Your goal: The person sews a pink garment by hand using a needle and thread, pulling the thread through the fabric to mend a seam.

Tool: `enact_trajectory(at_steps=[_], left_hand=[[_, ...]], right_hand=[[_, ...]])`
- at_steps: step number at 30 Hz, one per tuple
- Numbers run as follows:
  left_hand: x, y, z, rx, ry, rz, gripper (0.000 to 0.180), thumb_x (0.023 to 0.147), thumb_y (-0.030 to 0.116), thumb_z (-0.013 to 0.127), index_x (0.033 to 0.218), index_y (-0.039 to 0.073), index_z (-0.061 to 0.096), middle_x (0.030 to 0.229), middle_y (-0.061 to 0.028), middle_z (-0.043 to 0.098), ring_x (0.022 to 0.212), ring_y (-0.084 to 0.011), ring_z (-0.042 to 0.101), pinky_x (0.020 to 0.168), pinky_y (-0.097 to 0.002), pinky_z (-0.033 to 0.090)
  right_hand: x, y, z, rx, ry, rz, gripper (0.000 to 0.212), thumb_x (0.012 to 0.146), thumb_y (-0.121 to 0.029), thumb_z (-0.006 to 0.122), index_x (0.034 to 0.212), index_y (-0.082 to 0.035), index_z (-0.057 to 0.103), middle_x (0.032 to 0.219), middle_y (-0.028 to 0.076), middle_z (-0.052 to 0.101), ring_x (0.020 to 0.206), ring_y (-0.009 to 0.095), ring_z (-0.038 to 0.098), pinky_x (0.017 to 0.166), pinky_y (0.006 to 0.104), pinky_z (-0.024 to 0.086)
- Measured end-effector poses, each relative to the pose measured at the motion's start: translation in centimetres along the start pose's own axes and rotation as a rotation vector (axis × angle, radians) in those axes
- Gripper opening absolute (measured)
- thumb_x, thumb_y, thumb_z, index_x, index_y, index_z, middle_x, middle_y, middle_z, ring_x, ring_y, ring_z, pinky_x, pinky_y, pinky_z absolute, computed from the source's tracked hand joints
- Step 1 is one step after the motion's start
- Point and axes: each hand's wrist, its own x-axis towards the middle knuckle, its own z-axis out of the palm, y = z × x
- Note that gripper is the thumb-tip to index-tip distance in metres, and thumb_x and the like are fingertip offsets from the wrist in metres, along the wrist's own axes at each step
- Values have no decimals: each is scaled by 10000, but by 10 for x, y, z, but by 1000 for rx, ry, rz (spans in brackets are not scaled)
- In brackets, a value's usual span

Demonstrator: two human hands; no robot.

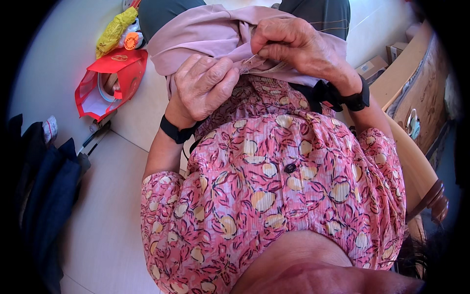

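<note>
A dusty-pink cloth (196, 30) lies in folds across my lap. My left hand (206, 84) is closed, fingers curled, pinching a gathered edge of it. Just to the right and a little farther off, my right hand (296, 48) is closed too, thumb and index finger pressed together over the cloth. At those fingertips shows a thin pale sliver (251, 57), like a needle or a thread; it is too small to tell which. Each wrist wears a black band.
To the left on the tiled floor stands an open red paper bag (128, 66) with things inside. Beyond it lies a yellow plastic bag (115, 32). Dark clothing (51, 181) hangs at the left edge. On the right are a wooden furniture edge (399, 73) and cardboard boxes (372, 66).
</note>
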Motion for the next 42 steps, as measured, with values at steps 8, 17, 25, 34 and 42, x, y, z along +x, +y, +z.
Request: enact_trajectory(at_steps=[8, 17, 25, 34, 42], left_hand=[[0, -2, -2, -3, -3, 0, 252, 690, 84, 606, 922, -12, 596, 931, -112, 590, 713, -218, 573, 558, -319, 440], [-2, -3, -3, -8, 14, 2, 260, 684, 67, 627, 928, -12, 582, 917, -120, 587, 679, -219, 564, 541, -320, 430], [-2, -3, -2, -2, 10, 5, 286, 675, 34, 646, 950, -6, 576, 898, -114, 584, 648, -214, 553, 519, -326, 422], [5, 6, 6, -661, 7, -582, 149, 747, -17, 667, 890, -14, 626, 747, -57, 612, 625, -151, 563, 548, -245, 443], [-5, 12, 12, -1246, 21, -1157, 124, 858, 80, 635, 931, -18, 654, 703, 46, 557, 579, -8, 442, 497, -162, 335]], right_hand=[[3, 6, 5, 30, 26, -11, 63, 826, -32, 608, 841, 19, 576, 760, 49, 523, 721, 158, 527, 660, 258, 424], [5, 13, 8, -52, 47, -48, 70, 815, -42, 619, 828, 15, 581, 740, 56, 518, 700, 172, 529, 640, 264, 423], [6, 11, 8, -73, 21, -39, 56, 804, -37, 613, 821, 6, 580, 731, 60, 517, 698, 185, 534, 631, 273, 418], [8, 21, 2, 221, -198, 212, 57, 807, -35, 619, 833, 7, 591, 723, 3, 554, 669, 84, 521, 605, 235, 413], [0, 43, 14, 714, -220, 413, 82, 827, -46, 613, 885, 11, 614, 717, 4, 577, 616, 70, 554, 580, 202, 465]])
